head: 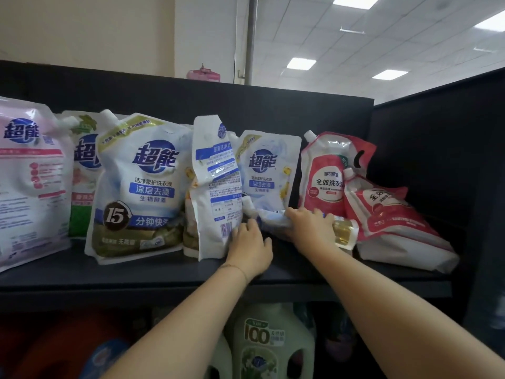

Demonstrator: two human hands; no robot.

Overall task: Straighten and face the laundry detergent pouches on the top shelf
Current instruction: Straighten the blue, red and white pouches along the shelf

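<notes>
As hands grip reversed pouch, fallen pouch, 2 red pouches adjoin.

Your backdrop: black store shelving under a drop ceiling

You're looking at a matte black back panel, with a matching side panel closing off the right end and the dark top shelf running across your view. Above the panel you've got a plain cream wall on the left, a grey vertical pipe near the middle, and a white tiled ceiling on the right with rectangular light panels lit up. Something pink pokes up just past the panel's top edge, maybe a basket, too blurry to call. Under the shelf it's dim, with a pale green jug on the lower level.
</notes>
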